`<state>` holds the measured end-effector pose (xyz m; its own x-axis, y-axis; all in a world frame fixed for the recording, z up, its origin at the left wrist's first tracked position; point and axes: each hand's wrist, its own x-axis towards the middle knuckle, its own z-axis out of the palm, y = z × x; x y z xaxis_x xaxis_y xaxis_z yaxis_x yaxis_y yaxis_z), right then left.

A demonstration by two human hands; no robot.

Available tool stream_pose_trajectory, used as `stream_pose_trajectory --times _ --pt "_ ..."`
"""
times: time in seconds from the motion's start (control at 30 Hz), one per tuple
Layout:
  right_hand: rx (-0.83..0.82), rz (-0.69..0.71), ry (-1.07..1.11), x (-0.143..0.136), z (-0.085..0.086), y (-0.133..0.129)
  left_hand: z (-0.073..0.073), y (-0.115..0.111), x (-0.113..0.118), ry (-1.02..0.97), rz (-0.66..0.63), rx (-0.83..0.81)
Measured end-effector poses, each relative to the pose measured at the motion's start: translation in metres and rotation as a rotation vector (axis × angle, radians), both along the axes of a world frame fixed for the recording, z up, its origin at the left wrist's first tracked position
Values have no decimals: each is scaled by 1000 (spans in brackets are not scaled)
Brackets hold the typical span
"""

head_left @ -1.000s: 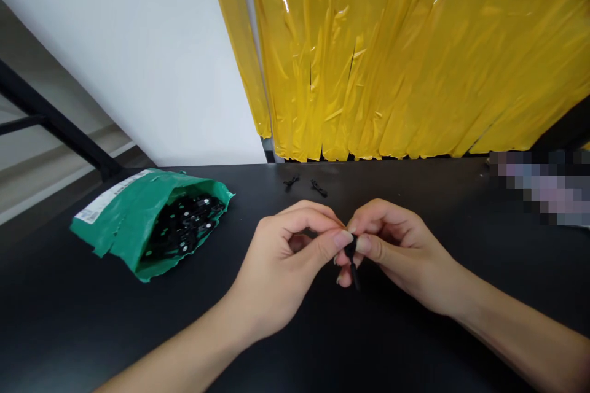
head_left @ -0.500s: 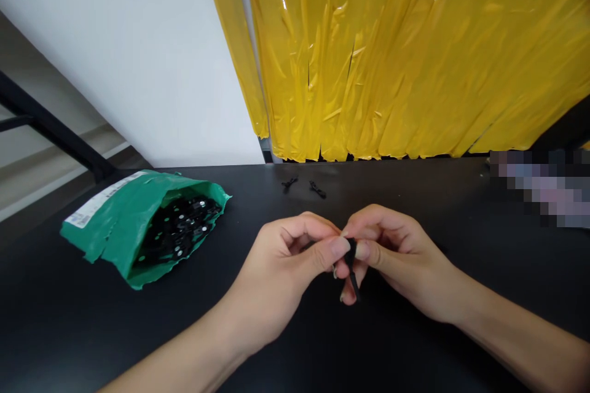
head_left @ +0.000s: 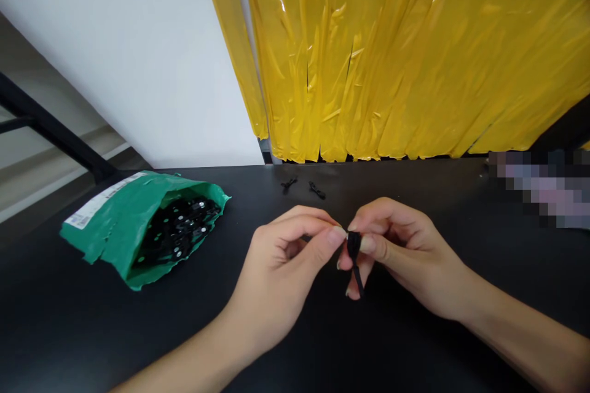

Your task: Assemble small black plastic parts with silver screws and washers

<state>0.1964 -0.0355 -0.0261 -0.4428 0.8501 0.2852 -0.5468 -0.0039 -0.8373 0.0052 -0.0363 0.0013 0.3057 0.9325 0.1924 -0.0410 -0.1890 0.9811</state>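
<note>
A small black strap (head_left: 354,244), bunched at the top and with a narrow tail hanging down, is held up in front of me. My right hand (head_left: 396,239) pinches its bunched part between thumb and fingers, the lower fingers curled behind the tail. At its upper left edge, the thumb and index finger of my left hand (head_left: 295,264) are pinched together; a tiny pale bit shows at their tips. Further back on the black table lie two small black looped pieces (head_left: 289,184) (head_left: 317,190).
To the left, an open green plastic bag (head_left: 115,221) full of black pieces with shiny round dots lies on the black table (head_left: 295,356). Behind the table hang yellow plastic strips (head_left: 369,61) beside a white panel (head_left: 152,55). A blurred-out item (head_left: 548,187) is at the right.
My left fingertips have shifted slightly left, off the front of the strap to its edge, so more of it shows. My right hand has moved slightly right.
</note>
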Motion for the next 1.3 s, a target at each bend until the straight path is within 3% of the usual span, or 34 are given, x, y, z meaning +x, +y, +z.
stream_pose_trajectory --times 0.17,0.63,0.73,0.9,0.97,1.17,1.3 --pt "0 27 -5 -2 1 -1 2 -5 5 -37 3 -55" --pt "-33 92 -49 5 -1 0 3 -1 1 -184 -178 -292" --pt "-2 49 -28 3 -1 0 1 1 0 -153 -169 -243" --pt "11 16 -54 0 -1 1 2 -1 0 41 -5 56" --pt "7 20 -49 0 -2 1 3 -2 2 31 0 72" --pt "16 40 -50 0 -3 0 5 -4 5 -147 -107 -175" --pt "27 22 -89 2 -4 1 2 -4 3 -184 -173 -236"
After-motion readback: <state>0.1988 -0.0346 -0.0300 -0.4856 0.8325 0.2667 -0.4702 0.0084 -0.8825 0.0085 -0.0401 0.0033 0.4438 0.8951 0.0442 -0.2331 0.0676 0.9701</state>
